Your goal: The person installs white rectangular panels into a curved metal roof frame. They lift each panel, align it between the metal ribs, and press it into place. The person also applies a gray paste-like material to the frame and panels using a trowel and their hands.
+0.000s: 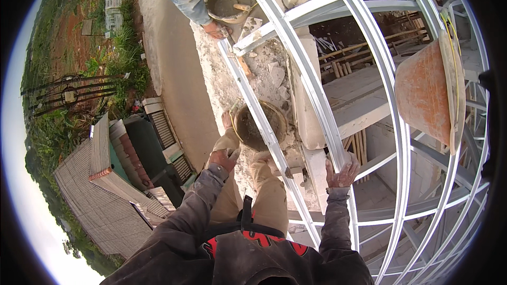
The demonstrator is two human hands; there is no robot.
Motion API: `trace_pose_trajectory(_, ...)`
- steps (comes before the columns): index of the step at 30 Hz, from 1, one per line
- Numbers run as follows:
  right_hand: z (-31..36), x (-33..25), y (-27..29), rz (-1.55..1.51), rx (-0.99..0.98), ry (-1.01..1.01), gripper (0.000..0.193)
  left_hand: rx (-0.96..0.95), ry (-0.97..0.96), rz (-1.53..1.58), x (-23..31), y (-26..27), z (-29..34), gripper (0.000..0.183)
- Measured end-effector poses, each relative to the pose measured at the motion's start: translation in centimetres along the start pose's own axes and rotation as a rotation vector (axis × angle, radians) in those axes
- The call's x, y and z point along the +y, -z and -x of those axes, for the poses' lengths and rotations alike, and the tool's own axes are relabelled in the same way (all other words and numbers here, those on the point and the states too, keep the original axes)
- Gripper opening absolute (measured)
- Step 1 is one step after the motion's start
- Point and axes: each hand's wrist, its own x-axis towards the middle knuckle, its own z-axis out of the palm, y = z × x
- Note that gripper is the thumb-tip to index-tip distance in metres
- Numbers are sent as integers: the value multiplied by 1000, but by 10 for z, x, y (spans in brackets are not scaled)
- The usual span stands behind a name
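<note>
My right hand (343, 171) grips a silvery metal rafter (311, 87) near its lower stretch, with the thumb on one side and the fingers on the other. Beside my bent left knee is my left hand (224, 159), its fingers loosely bent and apart with nothing seen in them. A round bucket (240, 136) holding grey material sits on the rough masonry ledge (264, 82) in front of my legs. Across that bucket runs a second, narrower metal bar (253, 103). Farther off, a co-worker's hand (217, 30) rests on the ledge by the bar's far end.
Another bucket (229, 16), with a wooden-handled tool in it, stands near the co-worker. On the right, an orange-brown tub (425, 92) is among the curved-looking metal roof bars. Open gaps show lower masonry between them. Left of the ledge lies a drop to ground and tiled roofs (100, 195).
</note>
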Motion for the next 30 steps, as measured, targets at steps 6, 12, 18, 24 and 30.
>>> trace_pose_trajectory(6,-161,-176,-76,-604,-35,252,36,260,-89,383,14,-11,-127,78)
trace_pose_trajectory(12,-332,-280,-256,-423,-124,355,38,361,34,422,68,-33,-233,104)
trace_pose_trajectory(18,-474,-301,-455,181,-529,145,41,207,228,471,87,-61,-232,94)
trace_pose_trajectory(24,-510,-288,-536,212,-538,167,38,140,262,420,88,-63,-227,89)
trace_pose_trajectory(30,-527,-307,-560,517,-619,231,47,436,155,537,90,-56,-231,75)
